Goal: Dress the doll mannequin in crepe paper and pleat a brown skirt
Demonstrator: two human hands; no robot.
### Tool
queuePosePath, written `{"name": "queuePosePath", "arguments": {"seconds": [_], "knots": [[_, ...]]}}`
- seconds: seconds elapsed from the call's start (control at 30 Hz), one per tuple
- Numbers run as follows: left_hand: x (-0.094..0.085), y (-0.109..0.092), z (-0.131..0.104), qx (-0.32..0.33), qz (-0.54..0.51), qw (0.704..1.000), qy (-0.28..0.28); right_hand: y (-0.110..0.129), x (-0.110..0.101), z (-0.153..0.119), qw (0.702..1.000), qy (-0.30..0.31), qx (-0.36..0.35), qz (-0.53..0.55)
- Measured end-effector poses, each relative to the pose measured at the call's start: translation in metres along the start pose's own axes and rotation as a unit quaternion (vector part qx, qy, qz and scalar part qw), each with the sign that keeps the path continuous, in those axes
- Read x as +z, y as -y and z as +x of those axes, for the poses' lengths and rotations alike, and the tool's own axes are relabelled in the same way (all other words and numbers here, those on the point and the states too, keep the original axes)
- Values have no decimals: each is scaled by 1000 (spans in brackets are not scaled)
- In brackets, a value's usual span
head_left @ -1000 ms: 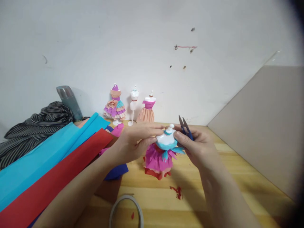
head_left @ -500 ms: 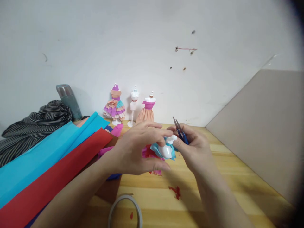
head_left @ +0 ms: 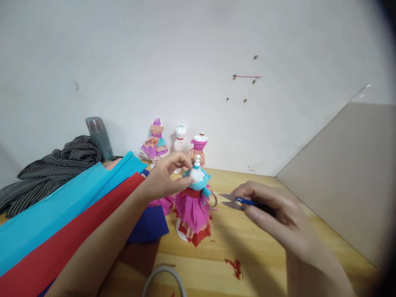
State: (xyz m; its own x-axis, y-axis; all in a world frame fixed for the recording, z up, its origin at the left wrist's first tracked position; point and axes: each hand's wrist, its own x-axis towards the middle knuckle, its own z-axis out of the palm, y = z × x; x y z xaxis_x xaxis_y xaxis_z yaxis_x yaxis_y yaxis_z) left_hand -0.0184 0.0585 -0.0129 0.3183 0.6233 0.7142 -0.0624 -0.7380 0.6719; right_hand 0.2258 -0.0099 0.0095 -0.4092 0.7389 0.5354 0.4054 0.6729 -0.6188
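Observation:
A small white mannequin [head_left: 196, 176] stands upright on its round base, dressed in a light-blue paper collar, a red waistband and a magenta skirt [head_left: 192, 209] with peach and red layers below. At its upper left is my left hand [head_left: 168, 175], thumb and forefinger apart and curved beside the shoulder; the thumb tip seems to touch the blue collar. To the right of the dress, my right hand [head_left: 272, 214] grips small scissors [head_left: 244, 202] with blue handles. Their blades are parted and point left toward the mannequin, without touching it.
Three more mannequins stand by the wall, including one in a ruffled dress [head_left: 154, 142]. Blue paper [head_left: 77, 194], red paper [head_left: 77, 233], striped cloth [head_left: 68, 159] and a flask [head_left: 100, 138] lie left. A tape roll [head_left: 163, 270] and red scraps [head_left: 235, 268] are in front.
The mannequin, tilted between both hands before, now stands upright on the table. My right hand has moved right, away from it, and the scissors now point left. The view has shifted slightly.

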Motion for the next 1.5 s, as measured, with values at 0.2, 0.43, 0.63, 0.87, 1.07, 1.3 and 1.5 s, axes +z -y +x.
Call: {"name": "queuePosePath", "arguments": {"seconds": [0.2, 0.43, 0.63, 0.87, 1.07, 1.3, 1.5], "knots": [[-7, 7, 0, -70, -116, 990, 40, 12, 10, 5, 987, 87, -86, -107], [-3, 1, 0, -44, -107, 991, 65, 7, 18, 2, 974, 2, -155, -163], [2, -9, -1, -56, -88, 992, 76, 2, 14, 4, 972, 5, -145, -187], [0, -8, -2, -39, -70, 993, 85, 0, 15, 2, 972, -30, -152, -178], [1, -6, -2, -39, -90, 991, 88, -1, 16, 4, 970, -27, -164, -180], [3, -6, -1, -40, -123, 987, 94, 1, 18, 3, 964, -21, -183, -190], [0, -3, -2, -39, -102, 991, 74, 2, 5, 0, 968, 21, -161, -189]]}}
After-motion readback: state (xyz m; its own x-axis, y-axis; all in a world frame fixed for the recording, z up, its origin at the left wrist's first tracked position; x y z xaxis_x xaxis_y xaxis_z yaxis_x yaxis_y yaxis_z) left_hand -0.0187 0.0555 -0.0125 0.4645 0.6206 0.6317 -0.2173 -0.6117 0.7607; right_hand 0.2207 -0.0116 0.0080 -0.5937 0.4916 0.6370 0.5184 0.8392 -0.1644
